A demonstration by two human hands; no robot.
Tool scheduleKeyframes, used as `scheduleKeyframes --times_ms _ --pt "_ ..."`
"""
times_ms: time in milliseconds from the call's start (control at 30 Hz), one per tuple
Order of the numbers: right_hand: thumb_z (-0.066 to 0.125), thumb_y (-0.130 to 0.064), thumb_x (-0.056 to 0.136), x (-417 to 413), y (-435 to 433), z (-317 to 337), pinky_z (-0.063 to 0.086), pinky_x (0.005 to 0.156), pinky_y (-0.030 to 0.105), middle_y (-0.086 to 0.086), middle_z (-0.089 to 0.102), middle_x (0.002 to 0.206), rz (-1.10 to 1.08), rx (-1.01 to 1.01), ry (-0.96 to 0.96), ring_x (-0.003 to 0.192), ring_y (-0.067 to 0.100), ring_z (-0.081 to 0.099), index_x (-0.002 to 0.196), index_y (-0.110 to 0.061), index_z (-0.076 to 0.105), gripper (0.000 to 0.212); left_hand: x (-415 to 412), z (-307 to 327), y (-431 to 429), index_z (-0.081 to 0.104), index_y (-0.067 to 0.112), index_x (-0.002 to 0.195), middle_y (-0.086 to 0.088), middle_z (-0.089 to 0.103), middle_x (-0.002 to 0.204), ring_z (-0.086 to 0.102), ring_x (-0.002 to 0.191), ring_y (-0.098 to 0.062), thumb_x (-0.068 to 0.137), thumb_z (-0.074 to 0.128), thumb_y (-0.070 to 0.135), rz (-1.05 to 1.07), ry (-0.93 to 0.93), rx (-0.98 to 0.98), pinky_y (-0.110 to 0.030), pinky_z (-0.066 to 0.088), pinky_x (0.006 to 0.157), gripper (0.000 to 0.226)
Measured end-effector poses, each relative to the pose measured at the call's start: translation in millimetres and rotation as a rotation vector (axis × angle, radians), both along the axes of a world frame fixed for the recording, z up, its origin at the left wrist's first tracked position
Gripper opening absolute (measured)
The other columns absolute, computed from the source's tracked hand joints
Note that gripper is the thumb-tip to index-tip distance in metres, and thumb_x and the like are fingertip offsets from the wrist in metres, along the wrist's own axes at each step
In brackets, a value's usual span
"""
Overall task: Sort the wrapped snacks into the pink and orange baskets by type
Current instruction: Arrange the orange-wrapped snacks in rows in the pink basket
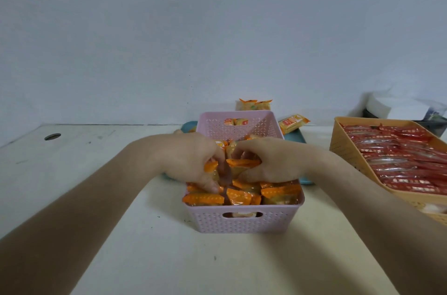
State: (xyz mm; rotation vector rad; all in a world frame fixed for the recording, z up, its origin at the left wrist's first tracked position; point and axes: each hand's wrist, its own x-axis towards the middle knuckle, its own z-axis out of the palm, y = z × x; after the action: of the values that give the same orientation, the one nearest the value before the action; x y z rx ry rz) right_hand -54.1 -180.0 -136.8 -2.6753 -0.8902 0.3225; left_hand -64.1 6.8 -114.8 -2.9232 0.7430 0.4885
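The pink basket point(244, 222) is set on the bench point(121, 198), and its near half is packed with upright orange-wrapped snacks point(278, 194). Both hands are lowered into the middle of the pink basket. The fingers of the left hand point(191, 159) are curled around an orange packet point(211, 166). The fingers of the right hand point(273, 161) are curled over a second orange packet point(243, 163), which is pinched against the thumb. The two hands are held close together, almost touching.

A blue tray point(296, 138) is partly covered by the pink basket and shows at its far right. A loose yellow packet point(294, 123) lies on this tray, just behind the pink basket. Two more packets point(255, 104) are seen further behind the pink basket. The orange basket point(343, 147) stands well to the right of the pink basket and is filled with red-wrapped snacks point(399, 161).
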Motion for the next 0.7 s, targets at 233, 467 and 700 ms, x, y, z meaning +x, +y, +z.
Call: scheduleKeyframes --times_ms 233,467,700 --pt "0.059 -0.045 0.089 -0.3 1.2 1.8 0.043 0.076 0.022 -0.018 0.054 0.095 0.038 0.039 0.083 0.089 0.005 0.053 0.1 -0.036 0.054 0.015 3.2 -5.7 4.2 0.069 0.032 0.092 0.016 0.065 0.086 0.06 0.085 -0.006 0.074 0.044 0.074 -0.008 0.207 -0.153 -0.031 0.05 0.082 0.052" --pt "0.042 -0.024 0.101 0.0 0.0 9.0 0.044 0.081 0.021 -0.005 0.057 0.11 -0.01 0.107 0.101 0.101 0.01 0.051 0.117 -0.021 0.061 0.025 -0.8 -12.1 -4.6 0.057 0.04 0.115 0.024 0.053 0.086 0.051 0.096 -0.006 0.081 0.047 0.072 -0.043 -0.056 -0.03 -0.039 0.031 0.098 0.048" --pt "0.058 -0.044 0.087 26.1 -5.9 2.8 0.043 0.094 0.041 0.004 0.049 0.135 -0.205 -0.245 -0.544 0.123 0.023 0.041 0.133 -0.028 0.047 0.05 -3.2 5.3 -2.3 0.058 0.035 0.128 0.02 0.059 0.118 0.055 0.11 -0.004 0.093 0.048 0.053 -0.02 0.177 -0.154 -0.031 0.045 0.1 0.041"
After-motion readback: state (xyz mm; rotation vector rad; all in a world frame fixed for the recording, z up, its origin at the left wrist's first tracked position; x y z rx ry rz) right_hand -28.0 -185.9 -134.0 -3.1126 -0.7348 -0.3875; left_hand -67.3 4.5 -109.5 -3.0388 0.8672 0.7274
